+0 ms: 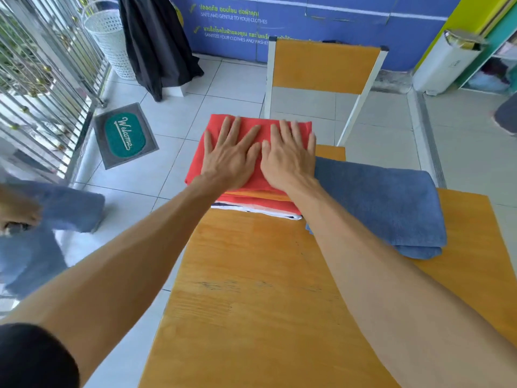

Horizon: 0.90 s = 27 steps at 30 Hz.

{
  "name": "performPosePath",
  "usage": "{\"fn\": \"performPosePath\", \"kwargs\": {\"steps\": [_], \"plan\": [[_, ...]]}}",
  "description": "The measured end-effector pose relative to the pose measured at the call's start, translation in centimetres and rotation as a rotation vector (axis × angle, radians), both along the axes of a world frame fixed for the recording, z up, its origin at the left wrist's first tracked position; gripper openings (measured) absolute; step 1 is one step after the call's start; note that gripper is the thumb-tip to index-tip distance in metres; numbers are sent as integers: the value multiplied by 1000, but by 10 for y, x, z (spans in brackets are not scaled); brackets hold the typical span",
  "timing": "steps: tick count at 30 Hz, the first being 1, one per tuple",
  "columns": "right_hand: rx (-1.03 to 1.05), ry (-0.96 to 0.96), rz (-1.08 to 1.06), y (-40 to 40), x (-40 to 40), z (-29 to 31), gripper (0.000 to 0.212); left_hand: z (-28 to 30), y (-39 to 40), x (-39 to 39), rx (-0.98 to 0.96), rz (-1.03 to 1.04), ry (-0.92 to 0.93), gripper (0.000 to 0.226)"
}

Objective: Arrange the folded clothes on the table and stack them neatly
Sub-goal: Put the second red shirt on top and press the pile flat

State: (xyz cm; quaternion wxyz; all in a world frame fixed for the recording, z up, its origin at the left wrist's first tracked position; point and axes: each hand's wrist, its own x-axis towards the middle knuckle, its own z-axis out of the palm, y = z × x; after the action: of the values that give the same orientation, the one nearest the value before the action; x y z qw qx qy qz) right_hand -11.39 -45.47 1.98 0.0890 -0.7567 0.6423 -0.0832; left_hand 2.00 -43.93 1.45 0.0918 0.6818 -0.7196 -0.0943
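Observation:
A stack of folded clothes (pixel 260 201) sits at the far left corner of the wooden table (pixel 251 289), with a red folded garment (pixel 195 166) on top and orange, red and white layers under it. My left hand (pixel 229 158) and my right hand (pixel 288 155) lie flat side by side on the red garment, fingers spread, palms down. A folded blue towel (pixel 383 203) lies on the table right beside the stack, touching my right wrist.
A wooden chair (pixel 324 65) stands behind the table's far edge. Another person's hand (pixel 16 211) holds blue cloth (pixel 50 219) at the left. A welcome mat (pixel 124 134), a white basket (pixel 107 35), a hanging black cloth (pixel 156 43) and a white bin (pixel 444 60) are on the floor.

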Motion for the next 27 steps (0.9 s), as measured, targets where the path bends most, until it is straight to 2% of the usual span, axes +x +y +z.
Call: {"fn": "performPosePath", "kwargs": {"steps": [2, 5, 8, 12, 14, 17, 19, 22, 25, 27], "plan": [[70, 8, -17, 0, -7, -16, 62, -15, 0, 9, -16, 34, 27, 60], [65, -49, -96, -1, -12, -26, 68, -22, -3, 15, -9, 122, 102, 63], [71, -131, -123, 0, -13, -32, 72, -28, -1, 14, 20, 189, 188, 59], [199, -271, -139, -3, -27, -32, 74, -26, 0, 14, 86, 242, 231, 61], [241, -391, -210, -2, -38, -31, 70, -22, -1, 13, 106, 244, 195, 62], [129, -550, -360, -3, -55, -26, 58, -11, -6, 8, 94, 241, 72, 62], [20, -672, -465, -11, -64, -18, 49, -2, -10, 2, 12, 223, 22, 62], [-22, -817, -511, -33, -69, -6, 33, 7, -15, -19, -117, 157, 71, 55], [35, -805, -467, -48, -65, 5, 48, 5, -19, -45, -101, 95, 102, 56], [124, -711, -435, -55, -65, 6, 45, -3, -18, -52, -47, 94, 63, 61]]}}
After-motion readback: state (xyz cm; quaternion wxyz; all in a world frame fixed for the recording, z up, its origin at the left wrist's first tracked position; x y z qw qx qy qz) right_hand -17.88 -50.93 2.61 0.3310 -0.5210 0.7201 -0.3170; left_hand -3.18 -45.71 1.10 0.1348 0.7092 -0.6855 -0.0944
